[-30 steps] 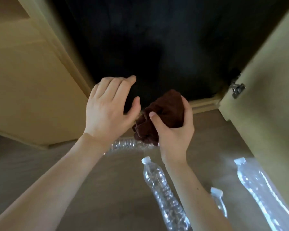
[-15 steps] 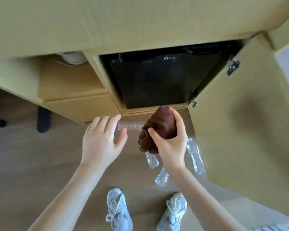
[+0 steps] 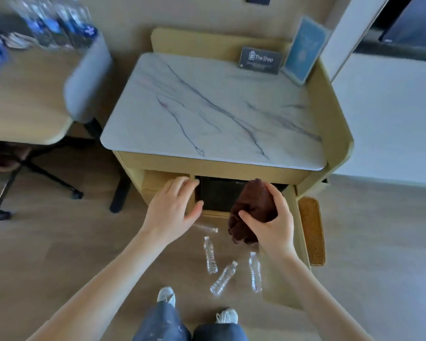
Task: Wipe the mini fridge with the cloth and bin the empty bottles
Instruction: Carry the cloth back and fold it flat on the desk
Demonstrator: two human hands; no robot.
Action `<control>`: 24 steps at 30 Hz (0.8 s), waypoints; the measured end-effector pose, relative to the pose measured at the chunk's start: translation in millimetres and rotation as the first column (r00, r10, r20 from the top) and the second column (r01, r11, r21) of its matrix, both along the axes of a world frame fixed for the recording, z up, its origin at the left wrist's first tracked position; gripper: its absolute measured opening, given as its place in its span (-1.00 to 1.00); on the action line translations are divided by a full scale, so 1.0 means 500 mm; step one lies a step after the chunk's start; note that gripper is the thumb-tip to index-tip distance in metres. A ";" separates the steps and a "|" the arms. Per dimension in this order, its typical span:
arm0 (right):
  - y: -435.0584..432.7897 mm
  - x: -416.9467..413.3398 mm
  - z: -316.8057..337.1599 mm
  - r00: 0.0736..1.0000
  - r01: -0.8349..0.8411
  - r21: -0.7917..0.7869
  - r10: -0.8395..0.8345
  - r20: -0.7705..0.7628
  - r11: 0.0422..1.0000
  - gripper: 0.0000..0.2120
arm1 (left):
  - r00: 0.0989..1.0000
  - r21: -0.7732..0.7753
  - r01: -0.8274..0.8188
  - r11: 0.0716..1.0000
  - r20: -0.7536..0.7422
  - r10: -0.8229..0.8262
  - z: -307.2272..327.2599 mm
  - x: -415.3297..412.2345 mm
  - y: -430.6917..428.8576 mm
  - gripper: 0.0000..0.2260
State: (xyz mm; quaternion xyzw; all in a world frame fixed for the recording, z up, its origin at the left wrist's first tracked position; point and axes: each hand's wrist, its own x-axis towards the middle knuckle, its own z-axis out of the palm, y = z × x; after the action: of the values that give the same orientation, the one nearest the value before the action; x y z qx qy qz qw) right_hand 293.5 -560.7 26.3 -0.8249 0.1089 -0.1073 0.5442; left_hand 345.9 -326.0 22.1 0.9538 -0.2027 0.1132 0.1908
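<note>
Wood-floor room, marble-topped cabinet point(image 3: 214, 112). Mini fridge point(image 3: 217, 196) is seen in its open compartment. Brown cloth point(image 3: 252, 212) is bunched in the right hand point(image 3: 271, 222); left hand point(image 3: 172, 210) is spread, empty. Four empty bottles point(image 3: 210, 254) are left unbinned on the floor. Wiping judged unfinished.

Brown cloth point(image 3: 252, 212) bunched before the black mini fridge point(image 3: 217, 196); four clear bottles point(image 3: 210, 255) floored.
</note>
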 end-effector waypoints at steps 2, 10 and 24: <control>-0.004 -0.009 0.043 0.999 -0.009 -0.016 0.010 0.035 1.000 -0.26 | 0.999 -0.004 0.002 1.000 0.037 -0.002 0.047 -0.010 0.001 -0.60; 0.029 -0.088 0.008 1.000 0.019 0.070 -0.017 -0.025 0.997 -0.28 | 1.000 0.028 -0.006 1.000 -0.016 0.007 0.029 -0.115 0.005 -0.59; 0.131 0.005 0.006 0.969 -0.224 0.141 0.236 -0.078 0.964 -0.26 | 0.915 -0.005 -0.394 0.919 -0.098 0.391 0.023 -0.169 0.137 -0.59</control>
State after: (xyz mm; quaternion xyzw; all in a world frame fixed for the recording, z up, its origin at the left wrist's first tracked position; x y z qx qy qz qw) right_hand 296.0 -495.0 29.5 -0.7987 0.0447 0.0030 0.6001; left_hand 261.5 -257.8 33.5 0.9769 0.0034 0.1062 0.1853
